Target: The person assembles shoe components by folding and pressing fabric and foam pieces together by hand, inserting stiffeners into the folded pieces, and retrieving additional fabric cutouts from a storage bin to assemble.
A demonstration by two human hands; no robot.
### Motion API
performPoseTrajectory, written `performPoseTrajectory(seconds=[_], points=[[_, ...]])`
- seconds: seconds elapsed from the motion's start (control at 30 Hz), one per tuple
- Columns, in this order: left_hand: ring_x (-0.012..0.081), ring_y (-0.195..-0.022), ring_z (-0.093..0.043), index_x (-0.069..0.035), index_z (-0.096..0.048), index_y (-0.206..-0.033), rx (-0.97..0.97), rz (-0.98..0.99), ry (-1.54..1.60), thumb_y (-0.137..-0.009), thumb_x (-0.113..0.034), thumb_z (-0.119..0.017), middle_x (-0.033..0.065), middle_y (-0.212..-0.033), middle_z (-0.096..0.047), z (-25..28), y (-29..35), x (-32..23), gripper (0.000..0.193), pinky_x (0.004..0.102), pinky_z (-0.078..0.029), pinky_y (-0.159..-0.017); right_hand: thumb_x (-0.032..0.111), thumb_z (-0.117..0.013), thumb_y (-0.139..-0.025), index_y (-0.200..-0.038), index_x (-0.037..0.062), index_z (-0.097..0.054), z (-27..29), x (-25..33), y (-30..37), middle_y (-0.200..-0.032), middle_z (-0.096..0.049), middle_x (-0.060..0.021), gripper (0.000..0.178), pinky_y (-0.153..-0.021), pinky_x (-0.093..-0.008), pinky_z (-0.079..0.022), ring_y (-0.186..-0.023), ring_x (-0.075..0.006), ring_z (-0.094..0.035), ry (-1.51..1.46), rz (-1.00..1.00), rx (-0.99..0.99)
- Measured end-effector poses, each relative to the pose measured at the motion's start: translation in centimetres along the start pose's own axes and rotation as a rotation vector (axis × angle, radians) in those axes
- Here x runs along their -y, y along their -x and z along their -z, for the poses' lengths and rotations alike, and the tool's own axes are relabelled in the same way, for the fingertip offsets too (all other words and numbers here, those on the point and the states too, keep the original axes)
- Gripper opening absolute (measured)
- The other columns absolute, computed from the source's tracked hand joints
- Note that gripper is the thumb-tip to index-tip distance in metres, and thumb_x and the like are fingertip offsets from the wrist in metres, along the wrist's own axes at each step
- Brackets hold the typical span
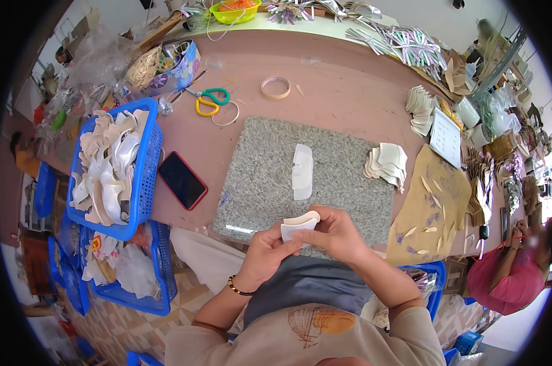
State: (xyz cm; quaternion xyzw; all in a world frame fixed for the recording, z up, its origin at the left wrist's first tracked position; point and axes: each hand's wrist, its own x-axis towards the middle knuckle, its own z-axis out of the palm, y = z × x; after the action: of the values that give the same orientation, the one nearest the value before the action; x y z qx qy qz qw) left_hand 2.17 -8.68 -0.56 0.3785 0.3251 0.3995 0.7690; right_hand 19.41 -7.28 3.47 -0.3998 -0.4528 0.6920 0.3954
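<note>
Both my hands meet at the near edge of a grey speckled stone slab. Between them is a small curved piece, white outside with a beige edge, perhaps leather. My left hand pinches its left side, and my right hand grips its right end with thumb and fingers. Farther up the slab lies a flat white piece with small notches on its left edge. A fanned stack of similar cream pieces rests at the slab's right edge.
To the left, a blue basket holds many curved pieces, beside a phone. Scissors and a tape roll lie beyond the slab. Brown paper with scraps is at right. A person in pink sits far right.
</note>
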Motion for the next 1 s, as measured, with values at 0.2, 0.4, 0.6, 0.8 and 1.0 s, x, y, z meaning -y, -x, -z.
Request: performPoseTrajectory(seconds=[0.2,0.4,0.6,0.8,1.0], points=[[0.0138,-0.082,-0.058,0.005,-0.06,-0.098,-0.058,-0.132,-0.019,-0.089,-0.002,-0.051,0.0101,-0.103,-0.058,0.8,0.9,0.2,0.014,0.0249,-0.049,-0.069,0.01,-0.065,-0.083,-0.09,-0.002,-0.063,-0.6,-0.4,-0.1,-0.085,-0.062,-0.002,0.014,-0.068,-0.0242,-0.044,-0.077,-0.0078,-0.055,-0.202,-0.04,-0.084],[0.0108,-0.083,-0.058,0.003,-0.057,-0.094,-0.072,-0.184,-0.254,-0.089,-0.001,-0.052,0.0054,-0.095,-0.055,-0.5,1.1,0.4,0.008,0.0239,-0.05,-0.069,0.01,-0.056,-0.088,-0.087,-0.0018,-0.063,0.3,-2.1,1.2,-0.085,-0.058,-0.0028,0.014,-0.077,-0.0267,-0.04,-0.084,-0.0114,-0.053,-0.338,0.065,-0.165],[0.0065,-0.078,-0.056,-0.002,-0.05,-0.096,-0.005,-0.183,-0.033,-0.089,-0.007,-0.055,0.0011,-0.085,-0.055,-0.8,1.2,1.0,0.01,0.0197,-0.045,-0.067,0.015,-0.053,-0.091,-0.09,-0.0014,-0.063,-0.8,-1.8,0.7,-0.082,-0.058,-0.0023,0.019,-0.071,-0.0256,-0.041,-0.078,-0.0101,-0.053,-0.303,0.114,-0.222],[0.0101,-0.08,-0.059,0.0,-0.051,-0.103,-0.139,-0.079,-0.026,-0.09,-0.004,-0.053,0.0057,-0.092,-0.06,-0.1,0.8,0.4,0.014,0.0226,-0.049,-0.073,0.02,-0.048,-0.095,-0.092,0.0,-0.059,-1.4,-3.4,-2.1,-0.08,-0.058,-0.0012,0.023,-0.064,-0.0249,-0.042,-0.072,-0.0075,-0.051,-0.358,0.06,-0.396],[0.0124,-0.091,-0.06,0.003,-0.048,-0.107,-0.185,-0.201,-0.081,-0.077,0.011,-0.063,0.0099,-0.096,-0.061,-1.1,-0.1,1.0,0.035,0.0234,-0.05,-0.076,0.024,-0.048,-0.095,-0.083,0.0015,-0.057,-1.4,-4.3,-2.3,-0.074,-0.057,0.0006,0.027,-0.058,-0.0222,-0.041,-0.064,-0.0045,-0.049,-0.308,0.085,-0.405]])
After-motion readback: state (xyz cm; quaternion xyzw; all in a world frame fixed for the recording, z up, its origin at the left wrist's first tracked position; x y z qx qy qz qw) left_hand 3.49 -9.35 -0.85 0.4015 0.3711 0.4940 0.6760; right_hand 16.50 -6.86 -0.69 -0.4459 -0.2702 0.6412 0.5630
